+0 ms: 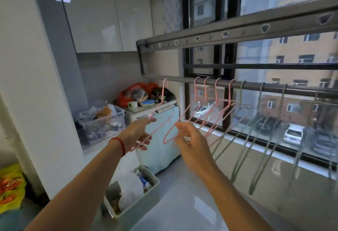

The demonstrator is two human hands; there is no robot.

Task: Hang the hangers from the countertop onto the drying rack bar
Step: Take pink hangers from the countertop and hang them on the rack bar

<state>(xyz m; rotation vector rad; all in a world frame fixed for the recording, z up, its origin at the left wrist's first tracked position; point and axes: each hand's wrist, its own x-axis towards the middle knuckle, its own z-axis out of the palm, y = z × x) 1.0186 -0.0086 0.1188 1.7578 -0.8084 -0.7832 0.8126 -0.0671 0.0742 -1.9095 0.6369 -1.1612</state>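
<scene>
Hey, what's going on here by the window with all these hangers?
A person is hanging hangers on the drying rack bar in front of the window. The left hand holds a pink hanger whose hook sits at the bar's left end, while the right hand pinches the lower corner of another pink hanger. Four pink hangers and several green ones already hang further right along the bar.

I see left hand pinching a pink hanger, its hook raised at the rack bar. Right hand grips another pink hanger lower down. Four pink hangers and several green hangers hang on the bar by the window
</scene>
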